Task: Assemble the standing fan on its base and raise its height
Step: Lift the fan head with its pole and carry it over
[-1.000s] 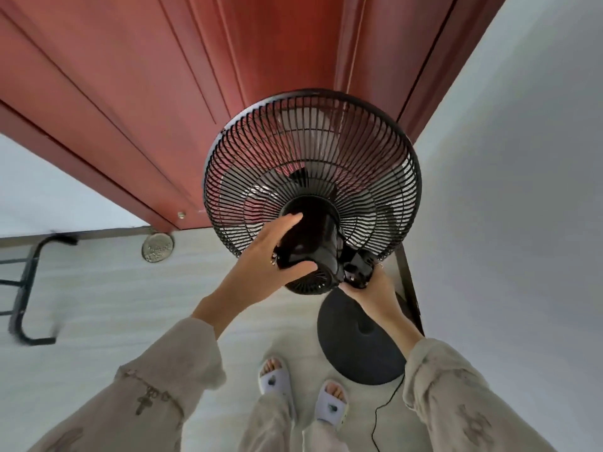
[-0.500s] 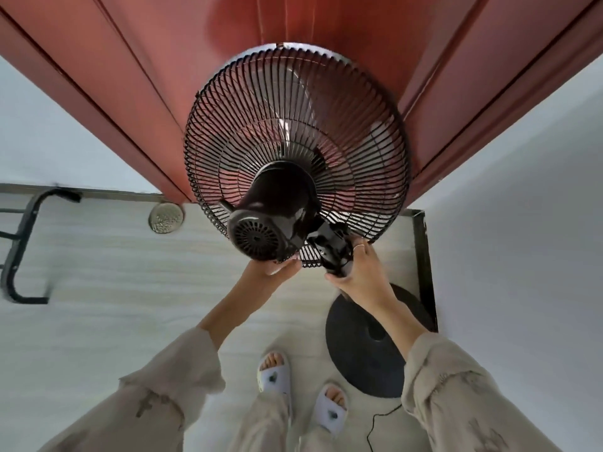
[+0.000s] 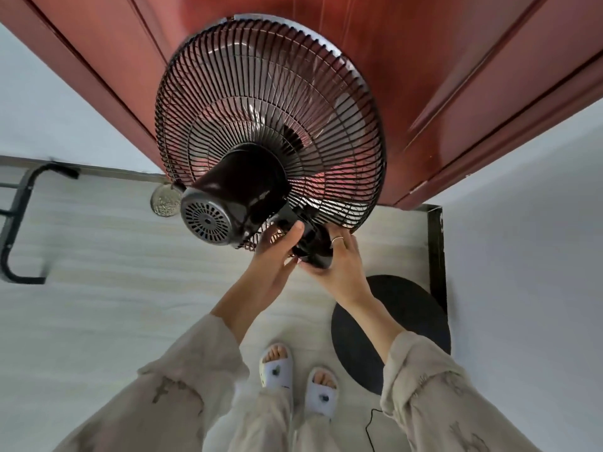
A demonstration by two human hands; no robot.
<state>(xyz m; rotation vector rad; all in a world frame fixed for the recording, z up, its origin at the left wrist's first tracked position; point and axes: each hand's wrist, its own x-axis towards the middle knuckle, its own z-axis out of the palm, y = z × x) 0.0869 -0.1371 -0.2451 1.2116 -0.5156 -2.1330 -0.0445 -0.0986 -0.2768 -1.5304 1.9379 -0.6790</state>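
A: What do you have in front of you, biggest first?

B: The red door [image 3: 326, 44] fills the top, the pale floor [image 3: 98, 288] lies below. The fan [image 3: 270, 125] is up in the air in front of the door, its grille tilted away from you and the motor [image 3: 228, 203] pointing back at you. The base [image 3: 414, 308] lies flat on the floor to your right, well below the fan and apart from it. A thin cord [image 3: 370, 429] trails near your right foot.

A: And your hands?

B: Both are at the neck [image 3: 313, 249] under the motor. Your right hand [image 3: 339, 269] wraps the neck from below, gripping it. Your left hand [image 3: 277, 252] presses on the neck's other side, thumb up against it, fingers partly hidden, so it looks like a hold too.

A: So how do you do this step well?

B: I judge you are carrying the fan to the base. No pole shows in this view, so I cannot tell what joins them. Keep your right hand tight on the neck, since the grille and motor make the top heavy and it will want to tip forward. Shift your left hand under the motor to take the weight. Bring the neck over the middle of the base, set the fan upright, then lower it straight. Mind the cord, so it does not get caught under the joint or your feet.
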